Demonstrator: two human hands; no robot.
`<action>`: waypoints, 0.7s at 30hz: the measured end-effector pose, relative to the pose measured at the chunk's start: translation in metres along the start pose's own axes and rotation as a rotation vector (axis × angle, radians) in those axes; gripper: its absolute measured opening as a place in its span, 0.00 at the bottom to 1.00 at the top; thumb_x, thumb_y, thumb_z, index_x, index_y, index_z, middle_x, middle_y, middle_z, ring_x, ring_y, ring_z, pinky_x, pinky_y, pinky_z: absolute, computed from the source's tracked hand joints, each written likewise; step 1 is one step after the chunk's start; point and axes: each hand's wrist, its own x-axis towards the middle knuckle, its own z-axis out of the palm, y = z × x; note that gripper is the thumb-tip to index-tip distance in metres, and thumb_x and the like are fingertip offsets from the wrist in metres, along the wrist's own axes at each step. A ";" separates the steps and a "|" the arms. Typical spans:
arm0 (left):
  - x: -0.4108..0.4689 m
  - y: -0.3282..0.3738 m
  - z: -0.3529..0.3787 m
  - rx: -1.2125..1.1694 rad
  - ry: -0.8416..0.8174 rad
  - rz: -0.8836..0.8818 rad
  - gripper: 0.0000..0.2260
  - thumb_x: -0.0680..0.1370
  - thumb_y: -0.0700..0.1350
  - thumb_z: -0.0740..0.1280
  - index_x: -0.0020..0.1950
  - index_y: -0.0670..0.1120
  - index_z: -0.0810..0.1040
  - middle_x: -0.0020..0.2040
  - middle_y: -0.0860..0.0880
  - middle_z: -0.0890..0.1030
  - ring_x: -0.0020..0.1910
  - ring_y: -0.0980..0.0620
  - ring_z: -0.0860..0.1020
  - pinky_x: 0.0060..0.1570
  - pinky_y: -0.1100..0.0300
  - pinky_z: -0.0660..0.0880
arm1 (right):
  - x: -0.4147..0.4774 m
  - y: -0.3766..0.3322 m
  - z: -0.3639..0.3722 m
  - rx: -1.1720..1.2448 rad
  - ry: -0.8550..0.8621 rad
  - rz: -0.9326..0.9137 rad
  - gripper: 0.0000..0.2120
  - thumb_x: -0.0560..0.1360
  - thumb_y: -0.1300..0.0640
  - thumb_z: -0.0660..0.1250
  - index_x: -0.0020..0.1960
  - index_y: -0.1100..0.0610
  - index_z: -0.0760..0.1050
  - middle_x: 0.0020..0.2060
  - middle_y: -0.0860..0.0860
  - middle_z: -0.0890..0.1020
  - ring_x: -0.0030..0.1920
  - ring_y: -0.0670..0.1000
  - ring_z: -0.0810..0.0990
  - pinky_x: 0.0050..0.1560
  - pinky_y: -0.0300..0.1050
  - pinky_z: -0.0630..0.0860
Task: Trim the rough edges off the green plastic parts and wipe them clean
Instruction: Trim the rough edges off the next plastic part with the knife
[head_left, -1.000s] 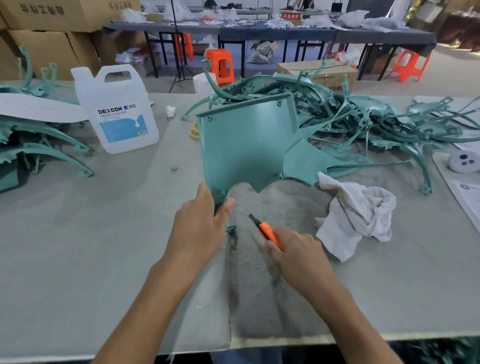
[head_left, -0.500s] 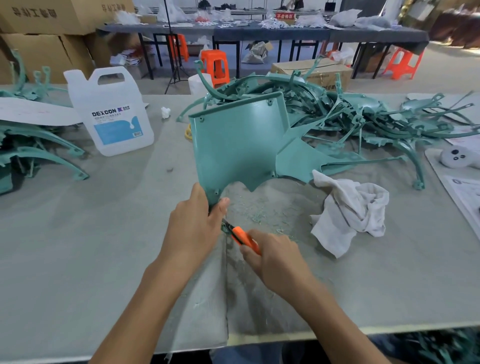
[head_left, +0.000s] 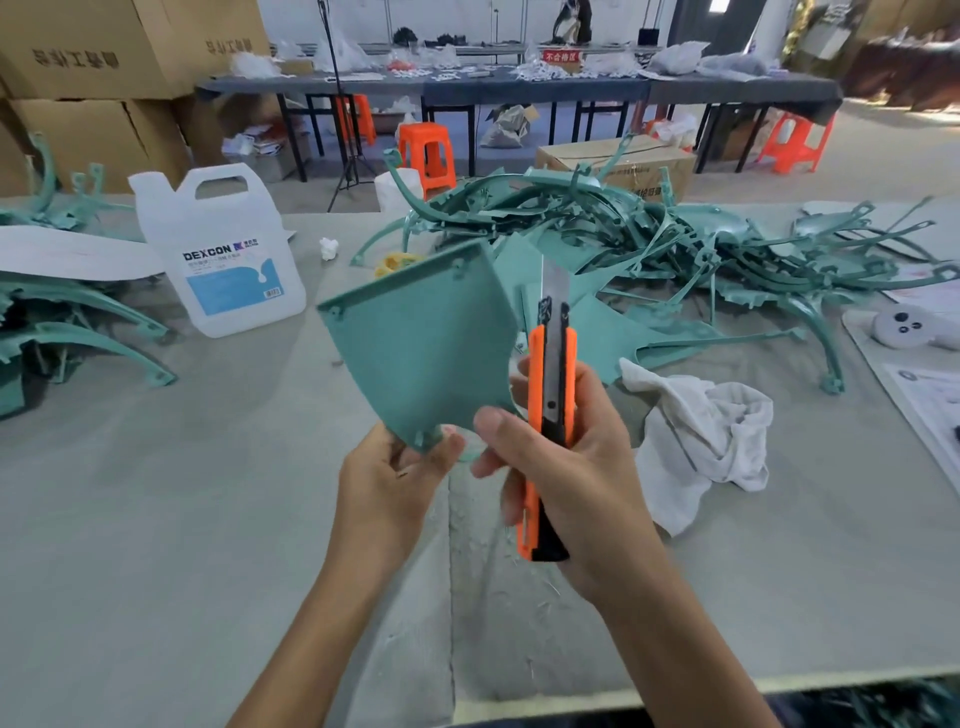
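Observation:
My left hand (head_left: 387, 486) pinches the bottom corner of a flat green plastic panel (head_left: 421, 343), held up above the table and tilted. My right hand (head_left: 566, 467) grips an orange utility knife (head_left: 551, 410) upright, its blade extended upward beside the panel's right edge. The right thumb reaches toward the panel's lower corner. A crumpled white rag (head_left: 701, 447) lies on the table to the right of my hands.
A large heap of green plastic parts (head_left: 649, 249) covers the table's far right. More green parts (head_left: 67, 332) lie at the left. A white DEXCON jug (head_left: 223, 254) stands at the back left. Green shavings litter the grey table (head_left: 208, 519) under my hands.
Both hands have risen off the table toward me. The panel is lifted and turned, and the knife has swung from cutting at the lower corner to pointing upright.

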 end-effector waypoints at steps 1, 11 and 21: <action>-0.003 -0.001 0.004 -0.012 -0.033 -0.030 0.07 0.71 0.52 0.78 0.46 0.56 0.82 0.39 0.57 0.84 0.38 0.60 0.81 0.37 0.66 0.76 | 0.003 -0.001 0.004 0.017 0.022 -0.009 0.18 0.73 0.60 0.77 0.58 0.53 0.74 0.42 0.48 0.83 0.33 0.55 0.84 0.24 0.42 0.74; -0.044 -0.008 -0.055 0.321 0.014 0.117 0.39 0.63 0.58 0.79 0.72 0.62 0.70 0.76 0.61 0.65 0.72 0.65 0.65 0.70 0.61 0.63 | -0.008 0.057 -0.023 -0.465 -0.127 0.043 0.25 0.74 0.65 0.74 0.56 0.37 0.71 0.48 0.47 0.86 0.38 0.43 0.82 0.38 0.40 0.77; -0.053 -0.039 -0.062 0.364 -0.242 0.333 0.17 0.62 0.35 0.82 0.44 0.52 0.85 0.50 0.60 0.85 0.58 0.59 0.79 0.61 0.70 0.70 | -0.033 0.055 -0.087 -0.811 -0.048 0.130 0.07 0.79 0.42 0.68 0.56 0.37 0.76 0.33 0.44 0.79 0.33 0.47 0.78 0.34 0.44 0.76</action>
